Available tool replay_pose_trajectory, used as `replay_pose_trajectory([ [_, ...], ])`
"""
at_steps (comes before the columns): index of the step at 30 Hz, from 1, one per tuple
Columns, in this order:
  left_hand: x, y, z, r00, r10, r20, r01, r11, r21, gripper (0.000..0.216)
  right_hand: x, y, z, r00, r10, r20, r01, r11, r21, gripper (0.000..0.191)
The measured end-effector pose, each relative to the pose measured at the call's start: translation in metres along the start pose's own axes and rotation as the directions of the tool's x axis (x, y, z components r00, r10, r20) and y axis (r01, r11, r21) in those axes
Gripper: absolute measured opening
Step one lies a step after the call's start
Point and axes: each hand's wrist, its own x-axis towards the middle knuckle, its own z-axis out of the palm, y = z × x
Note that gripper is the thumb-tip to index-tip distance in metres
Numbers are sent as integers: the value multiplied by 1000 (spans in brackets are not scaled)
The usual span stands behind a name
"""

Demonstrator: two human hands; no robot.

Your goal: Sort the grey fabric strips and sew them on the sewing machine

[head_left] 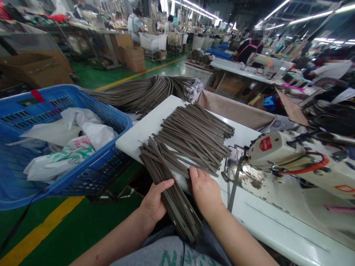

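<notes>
My left hand is wrapped round a thick bundle of grey-brown fabric strips, thumb across the top. The bundle slants from the table edge down toward my lap. Beside it, my right hand is closed at the table's front edge, its fingers curled over the ends of a few strips; the fingertips are partly hidden. Beyond both hands, a broad pile of the same strips lies on the white sewing table. One separate strip hangs from the sewing machine near my right forearm.
On the left stands a blue plastic basket holding white plastic bags. Long strips are heaped behind the table. A beige-lined bin adjoins its far side. Other people sit at machines farther off; cardboard boxes stand by the aisle.
</notes>
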Motion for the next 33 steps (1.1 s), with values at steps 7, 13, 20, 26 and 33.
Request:
replay_pose_trajectory([
  [7, -2, 1, 1, 1000, 6, 2, -6, 1000, 10, 38, 15, 3, 4, 994, 67, -86, -74, 994, -86, 53],
  [13, -3, 0, 2, 1000, 10, -4, -10, 1000, 17, 41, 24, 6, 2, 993, 101, -68, -104, 993, -52, 45],
  [20, -1, 0, 0, 1000, -17, -13, 17, 1000, 9, 46, 34, 18, -5, 990, 117, -77, -121, 992, -45, 31],
  [26, -1, 2, 2, 1000, -28, -10, 27, 999, -20, 45, 43, 30, -10, 994, 106, -37, -105, 994, 16, 25],
  [33, -2, 5, 4, 1000, -24, 8, 25, 999, -32, 48, 56, 56, -19, 993, 109, 46, -117, 970, 215, 28],
])
